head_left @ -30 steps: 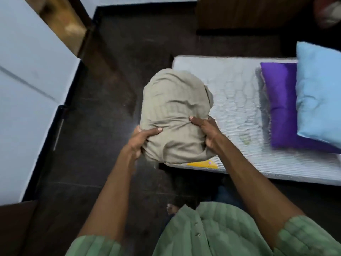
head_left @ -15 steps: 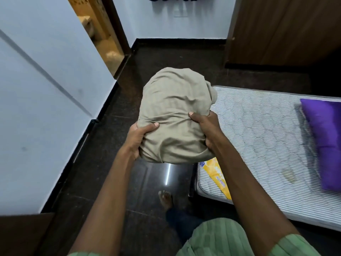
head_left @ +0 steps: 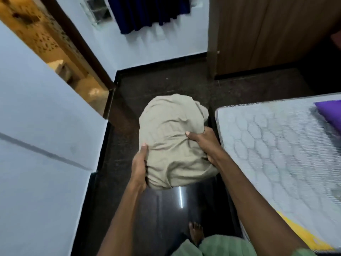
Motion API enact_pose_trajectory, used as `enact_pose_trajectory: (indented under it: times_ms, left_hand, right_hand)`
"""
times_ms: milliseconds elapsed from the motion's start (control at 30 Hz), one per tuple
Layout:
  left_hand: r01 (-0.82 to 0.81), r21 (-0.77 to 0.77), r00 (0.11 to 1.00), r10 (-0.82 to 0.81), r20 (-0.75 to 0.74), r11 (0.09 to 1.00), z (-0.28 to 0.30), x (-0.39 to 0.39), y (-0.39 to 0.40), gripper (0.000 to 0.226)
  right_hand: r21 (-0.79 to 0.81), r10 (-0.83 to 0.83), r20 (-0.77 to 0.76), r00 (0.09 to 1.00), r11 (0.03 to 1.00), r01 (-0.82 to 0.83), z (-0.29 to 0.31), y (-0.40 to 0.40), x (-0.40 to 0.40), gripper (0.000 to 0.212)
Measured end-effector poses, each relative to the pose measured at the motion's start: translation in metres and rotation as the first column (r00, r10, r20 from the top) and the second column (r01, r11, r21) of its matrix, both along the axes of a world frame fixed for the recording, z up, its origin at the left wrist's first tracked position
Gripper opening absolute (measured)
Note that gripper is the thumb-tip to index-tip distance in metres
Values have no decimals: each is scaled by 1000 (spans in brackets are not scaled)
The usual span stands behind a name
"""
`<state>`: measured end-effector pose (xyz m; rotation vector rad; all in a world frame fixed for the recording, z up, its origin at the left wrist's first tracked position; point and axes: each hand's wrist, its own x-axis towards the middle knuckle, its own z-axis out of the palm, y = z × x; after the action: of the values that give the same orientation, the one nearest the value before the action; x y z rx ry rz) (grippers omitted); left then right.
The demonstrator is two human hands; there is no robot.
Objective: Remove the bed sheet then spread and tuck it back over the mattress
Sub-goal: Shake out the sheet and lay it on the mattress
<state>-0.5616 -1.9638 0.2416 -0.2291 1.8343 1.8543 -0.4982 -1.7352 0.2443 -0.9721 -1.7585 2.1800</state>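
Note:
A beige bed sheet [head_left: 171, 133], bunched into a round bundle, hangs in the air over the dark floor, left of the bed. My left hand [head_left: 139, 167] grips its lower left side, thumb on top. My right hand [head_left: 204, 143] grips its right side with fingers curled into the cloth. The bare quilted white mattress [head_left: 276, 145] lies at the right, with a yellow label at its near corner.
A purple pillow [head_left: 330, 113] lies on the mattress at the far right edge. A wooden wardrobe [head_left: 267, 34] stands at the back right, an open doorway [head_left: 60, 58] at the left, a white wall at the near left. My bare foot [head_left: 196, 233] stands on the glossy dark floor.
The view has swung left and away from the bed; the sheet bundle, once over the mattress corner, now hangs over the floor beside it. Both hands keep their hold.

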Motion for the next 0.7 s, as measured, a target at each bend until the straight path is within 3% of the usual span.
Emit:
enact_pose_trajectory:
  times_ms: [167, 333, 567, 700]
  left_hand:
    - [92, 50, 996, -93, 12, 994, -7, -104, 44, 39]
    - [188, 62, 981, -185, -50, 980, -3, -220, 109, 24]
    - [452, 50, 879, -435, -196, 890, 22, -403, 217, 47]
    - [541, 52, 828, -521, -207, 839, 27, -482, 288, 48]
  right_hand:
    - [59, -115, -17, 993, 992, 116, 9, 37, -75, 11]
    - [90, -218, -32, 975, 971, 220, 13, 88, -170, 14]
    - [104, -376, -33, 926, 920, 377, 35, 178, -309, 24]
    - [74, -491, -41, 870, 867, 493, 37, 227, -370, 26]
